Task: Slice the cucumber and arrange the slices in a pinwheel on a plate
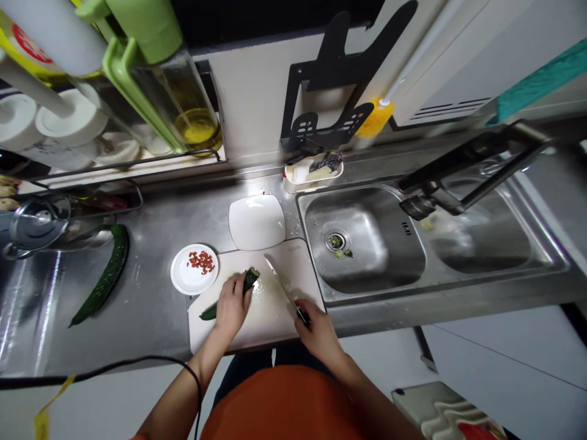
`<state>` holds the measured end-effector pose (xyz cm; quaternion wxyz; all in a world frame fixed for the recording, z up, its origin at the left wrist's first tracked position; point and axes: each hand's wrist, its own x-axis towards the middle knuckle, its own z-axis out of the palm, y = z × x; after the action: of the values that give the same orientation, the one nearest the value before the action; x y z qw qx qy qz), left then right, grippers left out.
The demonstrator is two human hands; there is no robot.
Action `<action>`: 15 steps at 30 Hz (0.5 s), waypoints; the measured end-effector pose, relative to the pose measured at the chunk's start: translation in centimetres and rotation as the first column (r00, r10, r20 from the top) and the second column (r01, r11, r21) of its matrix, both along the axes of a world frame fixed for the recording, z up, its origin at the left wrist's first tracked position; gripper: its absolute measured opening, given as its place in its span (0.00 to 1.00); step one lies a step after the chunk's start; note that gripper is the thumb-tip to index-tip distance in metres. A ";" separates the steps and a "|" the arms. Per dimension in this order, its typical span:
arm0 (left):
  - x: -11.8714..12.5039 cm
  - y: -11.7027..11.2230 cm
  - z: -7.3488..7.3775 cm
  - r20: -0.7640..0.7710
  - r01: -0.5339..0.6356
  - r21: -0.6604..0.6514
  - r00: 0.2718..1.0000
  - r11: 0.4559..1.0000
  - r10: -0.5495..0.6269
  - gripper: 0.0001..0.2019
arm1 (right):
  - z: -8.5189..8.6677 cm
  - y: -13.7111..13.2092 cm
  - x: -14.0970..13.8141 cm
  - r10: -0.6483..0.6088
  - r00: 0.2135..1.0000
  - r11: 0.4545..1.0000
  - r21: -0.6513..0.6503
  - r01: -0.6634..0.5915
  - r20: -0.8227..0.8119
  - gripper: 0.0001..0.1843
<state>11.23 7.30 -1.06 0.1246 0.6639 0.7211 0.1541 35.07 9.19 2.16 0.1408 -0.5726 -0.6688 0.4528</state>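
My left hand [233, 307] is closed around a dark green cucumber [251, 278], which lies slantwise on the white cutting board [270, 327]. The cucumber's cut end faces right and its tapered end pokes out to the left of my hand. In my right hand [314, 327] is the black handle of a kitchen knife [280, 282]. Its blade points up and to the left over the board, apart from the cucumber. Wet bits glisten on the board beside the cut end. Behind the board sits a white square plate [257, 221].
A white saucer [178, 278] with red pieces stands left of the board. Farther left lies a whole cucumber [103, 287]. On the right are two sink basins [367, 269] and a dark faucet [440, 189]. A rack [174, 160] holds an oil bottle [183, 98]. A black cable [151, 359] crosses my left arm.
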 end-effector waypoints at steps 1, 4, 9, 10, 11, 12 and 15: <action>0.3 -0.3 0.1 0.017 0.003 -0.015 1.000 1.000 -0.003 0.23 | -0.1 0.1 -0.1 0.020 1.000 1.000 -0.011 -0.020 -0.006 0.17; 1.3 -1.3 0.2 0.044 0.052 -0.057 0.998 0.997 -0.049 0.24 | -0.3 0.4 -0.2 0.081 0.997 0.996 -0.029 -0.081 0.000 0.14; 2.2 -1.6 0.6 0.084 0.061 -0.055 0.995 0.997 -0.056 0.25 | 0.3 1.2 -0.5 0.204 0.975 0.977 -0.085 -0.197 0.090 0.13; 2.2 -1.4 0.8 0.104 0.058 -0.051 0.993 0.997 -0.053 0.25 | 0.6 1.4 -0.7 0.226 0.967 0.971 -0.101 -0.214 0.118 0.13; 2.1 -1.1 0.9 0.128 0.062 -0.046 0.990 0.997 -0.056 0.25 | 0.8 1.7 -0.8 0.246 0.958 0.966 -0.117 -0.230 0.146 0.14; 2.1 -0.9 1.0 0.152 0.073 -0.042 0.986 0.996 -0.066 0.24 | 1.1 1.9 -1.0 0.266 0.947 0.960 -0.135 -0.245 0.177 0.14; 1.7 -0.2 0.9 0.206 0.129 -0.029 0.971 0.991 -0.120 0.20 | 2.0 2.6 -1.7 0.331 0.900 0.938 -0.200 -0.282 0.283 0.15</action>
<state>12.90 7.07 -0.11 0.2211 0.6858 0.6645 0.1981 33.34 11.75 4.14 -0.0847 -0.5334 -0.7274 0.4233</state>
